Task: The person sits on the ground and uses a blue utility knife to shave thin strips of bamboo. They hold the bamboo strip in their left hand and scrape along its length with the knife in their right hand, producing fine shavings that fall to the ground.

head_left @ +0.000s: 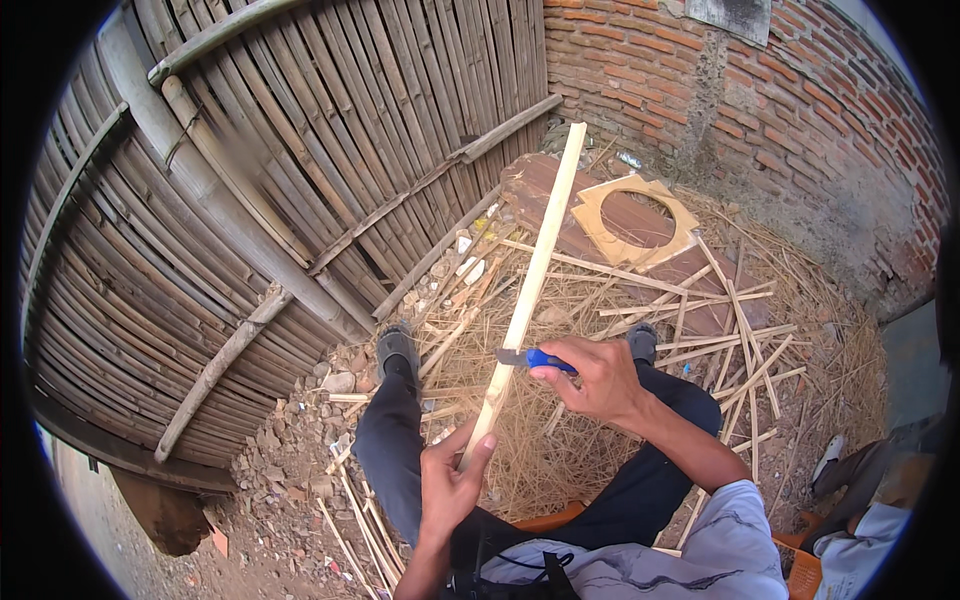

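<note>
A long pale bamboo strip slants up and away from me between my knees. My left hand is closed around its near end. In my right hand is a knife with a blue handle, its short dark blade lying across the strip a little above the left hand. The fingers of the right hand wrap the handle, and the thumb presses along it. Below the strip, thin shavings cover the ground between my legs.
Several cut strips lie crossed at the right, others at the lower left. A board with a round hole rests on a brown panel. A bamboo fence and brick wall enclose the spot. Another person's leg shows at right.
</note>
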`<state>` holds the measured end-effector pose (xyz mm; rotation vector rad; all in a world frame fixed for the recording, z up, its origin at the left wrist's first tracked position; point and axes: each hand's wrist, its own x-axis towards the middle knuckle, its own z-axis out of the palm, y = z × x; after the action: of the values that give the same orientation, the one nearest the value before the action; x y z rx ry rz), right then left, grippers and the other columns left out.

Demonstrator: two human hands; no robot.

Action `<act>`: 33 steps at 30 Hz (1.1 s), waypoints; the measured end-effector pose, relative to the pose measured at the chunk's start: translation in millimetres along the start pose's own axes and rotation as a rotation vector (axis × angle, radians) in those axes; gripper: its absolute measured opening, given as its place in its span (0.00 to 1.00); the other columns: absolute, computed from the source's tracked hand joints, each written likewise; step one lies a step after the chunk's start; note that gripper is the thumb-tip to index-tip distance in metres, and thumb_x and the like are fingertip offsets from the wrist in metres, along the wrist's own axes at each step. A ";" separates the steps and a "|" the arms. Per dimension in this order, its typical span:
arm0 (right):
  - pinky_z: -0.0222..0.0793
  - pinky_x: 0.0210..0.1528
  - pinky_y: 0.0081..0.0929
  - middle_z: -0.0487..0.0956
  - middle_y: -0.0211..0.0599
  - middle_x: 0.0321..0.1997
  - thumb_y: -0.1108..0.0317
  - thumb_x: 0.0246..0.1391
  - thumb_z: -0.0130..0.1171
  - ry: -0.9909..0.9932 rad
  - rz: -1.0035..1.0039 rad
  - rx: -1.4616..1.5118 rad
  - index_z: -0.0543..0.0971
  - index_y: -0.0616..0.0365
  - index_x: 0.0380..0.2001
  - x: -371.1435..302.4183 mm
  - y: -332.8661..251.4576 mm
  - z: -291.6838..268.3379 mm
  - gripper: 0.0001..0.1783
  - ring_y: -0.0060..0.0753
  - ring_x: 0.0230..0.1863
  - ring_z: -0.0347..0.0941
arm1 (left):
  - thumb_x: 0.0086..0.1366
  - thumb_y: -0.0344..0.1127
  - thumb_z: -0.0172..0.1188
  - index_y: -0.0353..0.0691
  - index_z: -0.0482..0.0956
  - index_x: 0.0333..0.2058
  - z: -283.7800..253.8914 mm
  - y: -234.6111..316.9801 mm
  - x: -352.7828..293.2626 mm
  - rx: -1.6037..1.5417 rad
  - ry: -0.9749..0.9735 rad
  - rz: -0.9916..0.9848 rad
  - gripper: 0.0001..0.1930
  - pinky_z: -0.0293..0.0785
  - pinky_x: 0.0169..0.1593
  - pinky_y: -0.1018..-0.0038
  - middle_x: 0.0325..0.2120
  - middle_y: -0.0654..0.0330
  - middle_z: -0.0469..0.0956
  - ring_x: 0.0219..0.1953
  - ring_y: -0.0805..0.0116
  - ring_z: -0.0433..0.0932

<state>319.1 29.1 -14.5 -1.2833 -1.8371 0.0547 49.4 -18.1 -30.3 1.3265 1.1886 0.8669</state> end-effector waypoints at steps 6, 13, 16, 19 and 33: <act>0.73 0.29 0.35 0.86 0.46 0.28 0.56 0.73 0.63 0.328 0.276 -0.162 0.87 0.62 0.48 39.1 68.1 -60.5 0.18 0.38 0.24 0.82 | 0.76 0.31 0.68 0.31 0.86 0.58 -23.8 -25.9 -37.4 -0.039 -0.084 -0.007 0.16 0.58 0.29 0.84 0.29 0.75 0.78 0.26 0.88 0.66; 0.73 0.26 0.34 0.85 0.39 0.28 0.54 0.71 0.67 0.087 0.112 0.002 0.86 0.59 0.44 9.8 11.3 -18.9 0.17 0.35 0.23 0.81 | 0.72 0.30 0.72 0.29 0.87 0.53 -25.9 -14.5 -21.4 0.159 0.025 0.025 0.15 0.76 0.26 0.77 0.26 0.58 0.87 0.21 0.78 0.81; 0.76 0.25 0.35 0.87 0.36 0.32 0.54 0.67 0.70 -0.016 -0.047 0.035 0.86 0.55 0.44 -16.8 -14.1 14.2 0.15 0.38 0.26 0.85 | 0.71 0.29 0.72 0.28 0.86 0.53 -15.5 -8.5 -13.1 0.129 0.053 0.082 0.15 0.75 0.25 0.77 0.27 0.59 0.86 0.21 0.78 0.81; 0.78 0.26 0.36 0.88 0.35 0.33 0.55 0.66 0.71 -0.072 -0.093 0.059 0.85 0.54 0.45 -28.3 -24.1 21.0 0.16 0.41 0.27 0.86 | 0.71 0.27 0.72 0.28 0.86 0.53 -7.0 -3.6 -6.5 0.112 0.062 0.117 0.15 0.74 0.24 0.78 0.28 0.58 0.86 0.22 0.79 0.80; 0.78 0.26 0.32 0.89 0.39 0.33 0.55 0.65 0.72 -0.004 -0.071 -0.026 0.87 0.55 0.45 -19.7 -17.0 14.2 0.16 0.37 0.27 0.86 | 0.71 0.29 0.73 0.28 0.87 0.53 8.7 -16.1 4.9 -0.002 0.107 0.188 0.16 0.72 0.32 0.79 0.29 0.64 0.86 0.29 0.83 0.76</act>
<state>298.9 11.6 -27.3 -1.2352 -1.8909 -0.0052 56.3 -17.2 -48.0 1.4207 1.1572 1.0854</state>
